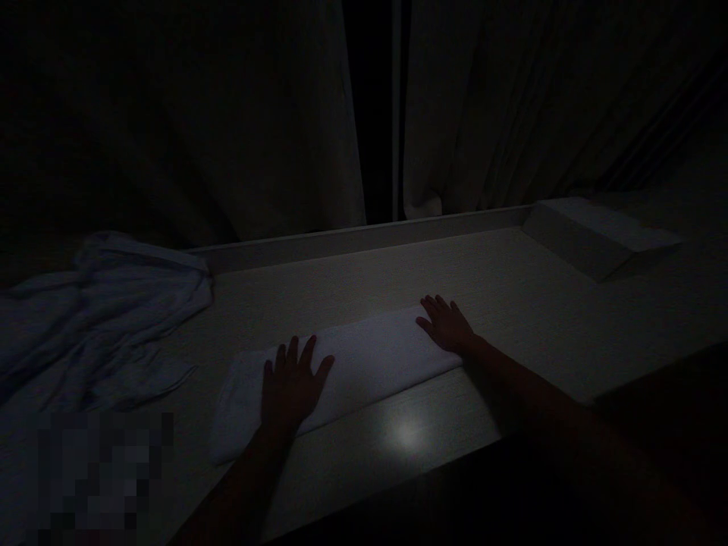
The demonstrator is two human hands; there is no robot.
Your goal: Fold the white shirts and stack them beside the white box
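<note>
A white towel (369, 356), folded into a long flat strip, lies on the pale tabletop (353, 284). Toward its left end, my left hand (291, 390) rests flat on the cloth with the fingers spread. My right hand (447, 324) lies on the towel's right end, its fingers stretched out and apart. Neither hand grips anything. The scene is very dim, so the towel's fine edges are hard to make out.
Crumpled pale cloth (136, 303) lies in a heap on the left. A light box-shaped block (603, 231) stands at the back right. A low ledge (341, 241) runs along the rear edge, with dark curtains (255, 114) behind it. The lower left corner is pixelated.
</note>
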